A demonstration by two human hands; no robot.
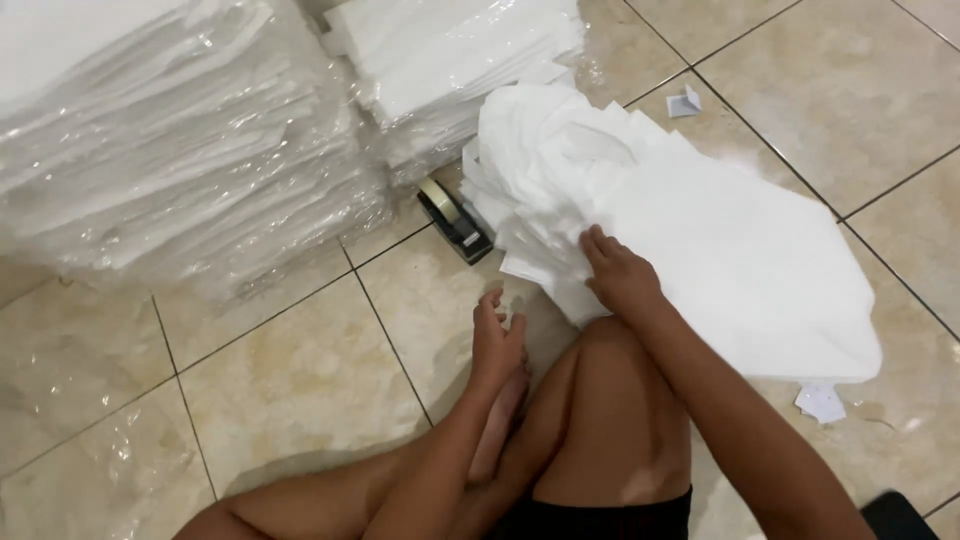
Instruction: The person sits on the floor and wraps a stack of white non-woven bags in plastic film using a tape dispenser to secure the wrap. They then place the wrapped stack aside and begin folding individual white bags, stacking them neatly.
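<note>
head view, looking down at a beige tiled floor [300, 380] with dark grout lines and a glossy sheen.

right hand [620, 275] resting palm down on the near edge of a loose pile of white fabric sheets [720, 240], fingers spread slightly and pressed flat into the folds, nothing clearly pinched; whether a single layer is caught under the fingertips cannot be told. pile lying just right of centre, fanned out toward the right, with crumpled layers bunched at its upper left.

left hand [497, 340] hovering low over the floor just in front of a bent knee [610, 400], fingers loosely curled and half open, empty, close to the pile's near corner but not touching it.

black tape dispenser [455, 222] with a pale roll standing on the floor, touching the left edge of the pile.

tall stack of plastic-wrapped white packs [170, 140] at upper left; second, lower stack of wrapped packs [450, 60] behind the dispenser.

small white paper scraps [685, 102] on the tiles at upper right, another scrap [820, 402] just below the pile's right corner.
</note>
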